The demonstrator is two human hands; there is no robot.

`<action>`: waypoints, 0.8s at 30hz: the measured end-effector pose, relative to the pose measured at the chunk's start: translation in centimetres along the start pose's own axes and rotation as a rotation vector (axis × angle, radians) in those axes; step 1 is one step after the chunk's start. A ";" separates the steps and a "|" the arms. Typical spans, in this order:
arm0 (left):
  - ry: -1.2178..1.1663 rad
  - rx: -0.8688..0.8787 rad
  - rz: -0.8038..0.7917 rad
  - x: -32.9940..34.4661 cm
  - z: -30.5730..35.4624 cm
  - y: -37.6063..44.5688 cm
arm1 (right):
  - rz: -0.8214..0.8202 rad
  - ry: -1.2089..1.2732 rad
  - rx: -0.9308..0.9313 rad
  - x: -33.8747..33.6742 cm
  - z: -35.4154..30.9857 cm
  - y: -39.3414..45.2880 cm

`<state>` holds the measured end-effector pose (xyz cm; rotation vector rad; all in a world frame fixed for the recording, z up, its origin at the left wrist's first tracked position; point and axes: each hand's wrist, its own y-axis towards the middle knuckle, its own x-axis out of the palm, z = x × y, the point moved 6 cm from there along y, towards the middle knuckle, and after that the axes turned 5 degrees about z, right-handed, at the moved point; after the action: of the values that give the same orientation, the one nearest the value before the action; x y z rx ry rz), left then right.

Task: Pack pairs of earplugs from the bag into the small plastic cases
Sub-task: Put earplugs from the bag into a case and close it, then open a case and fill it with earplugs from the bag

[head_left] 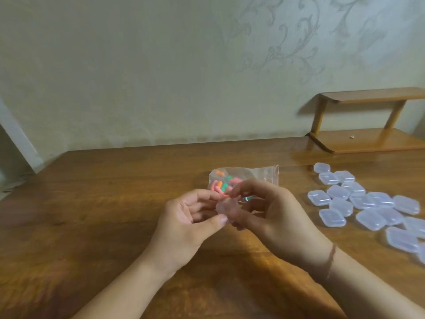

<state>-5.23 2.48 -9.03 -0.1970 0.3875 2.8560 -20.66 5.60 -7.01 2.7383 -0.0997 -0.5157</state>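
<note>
Wooden table (115, 203) fills the lower view, brown, glossy, pushed against a pale patterned wall (138, 65). Small two-tier wooden shelf (368, 139) sits at the table's far right corner against that wall. Loose heap of clear plastic cases (365, 201), lids down, spreads over the right side of the table, well apart from my hands. Clear zip bag (250, 174) lies flat mid-table just beyond my fingers; earplugs (220, 185) inside it, pink, orange and green, bunched at its left end. My left hand (188, 217) and my right hand (271, 210) meet above the table in front of the bag, both raised off the wood. Between them I hold one small clear case (224, 209): left thumb pressed at its near edge, left fingers curled round behind it, right thumb and forefinger pinching it from the right side. Blurred, so I cannot tell whether its lid is up or down. Bit of orange shows at my left fingertips by the case top, too small to tell if it's an earplug in my grip or one in the bag behind. Thin reddish band (331, 259) on my right wrist.
</note>
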 end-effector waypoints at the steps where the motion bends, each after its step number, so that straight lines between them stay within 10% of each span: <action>1: 0.002 0.002 -0.003 0.4 0.3 0.3 | -0.014 -0.148 -0.040 -0.5 -0.3 0.1; 8: 0.184 0.106 -0.166 4.2 3.1 3.9 | 0.108 -0.638 -0.223 -5.5 -1.3 1.0; 14: 1.133 0.268 -0.460 8.1 0.5 10.0 | 0.251 -0.964 0.111 -11.6 3.9 2.2; 24: 1.066 0.194 -0.449 5.2 -3.0 9.7 | 0.129 -1.014 0.164 -10.0 6.5 3.1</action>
<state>-12.50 -6.16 -10.38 -1.5406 0.6791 2.0236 -32.33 1.85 -8.21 2.2956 -0.5706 -1.8441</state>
